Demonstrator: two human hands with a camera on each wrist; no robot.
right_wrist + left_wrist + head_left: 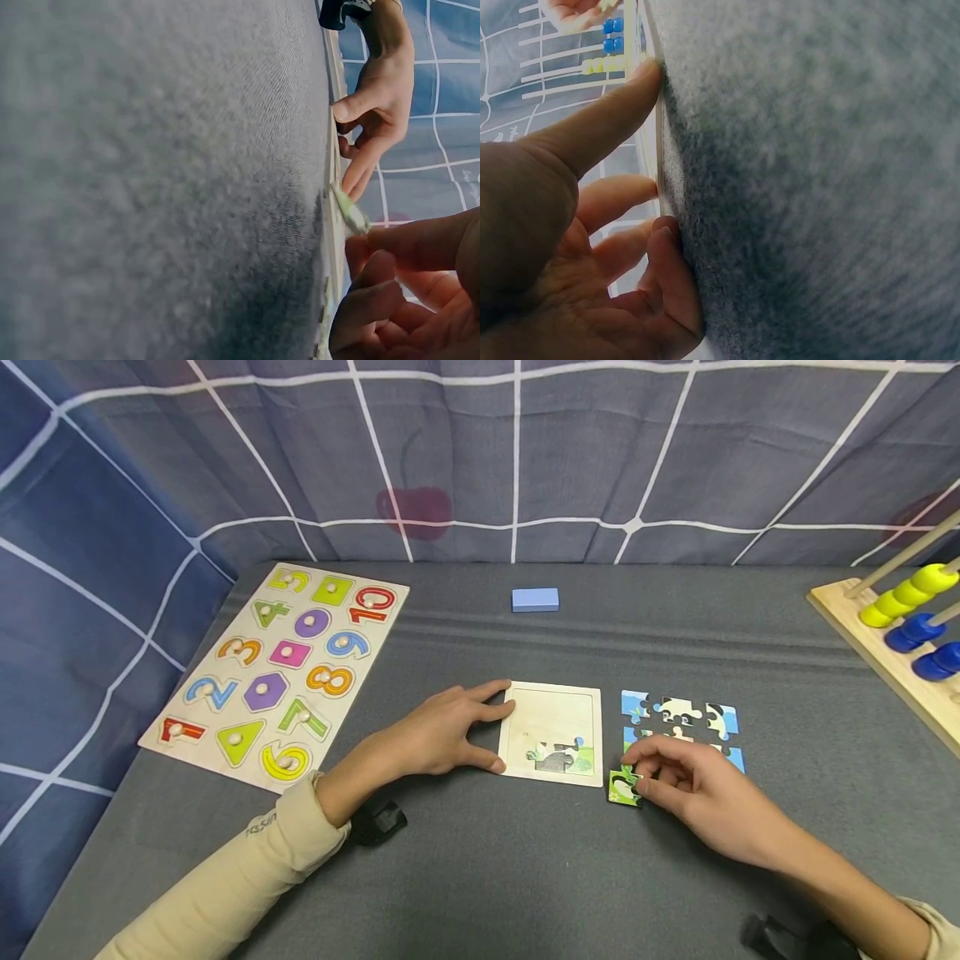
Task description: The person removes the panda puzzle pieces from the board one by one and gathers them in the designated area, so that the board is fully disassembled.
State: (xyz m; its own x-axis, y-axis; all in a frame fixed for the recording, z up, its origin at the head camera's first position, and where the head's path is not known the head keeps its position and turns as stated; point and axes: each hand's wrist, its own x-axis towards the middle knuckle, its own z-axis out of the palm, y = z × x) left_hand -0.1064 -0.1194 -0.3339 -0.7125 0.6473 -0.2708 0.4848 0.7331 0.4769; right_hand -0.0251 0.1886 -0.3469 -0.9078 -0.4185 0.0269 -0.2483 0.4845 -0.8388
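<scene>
A square wooden puzzle tray lies in the middle of the table, with joined panda-picture pieces in its lower right part. Along the tray's left edge my left hand rests, thumb and fingers spread and touching the rim. Just right of the tray, my right hand pinches a green puzzle piece between thumb and fingers. In the right wrist view this piece is tilted above the table. Behind the right hand lie several loose jigsaw pieces, partly hidden by it.
A number and shape peg board lies at the left. Toward the back sits a blue block. An abacus with a wooden base stands at the right edge. A checked curtain hangs behind the grey table.
</scene>
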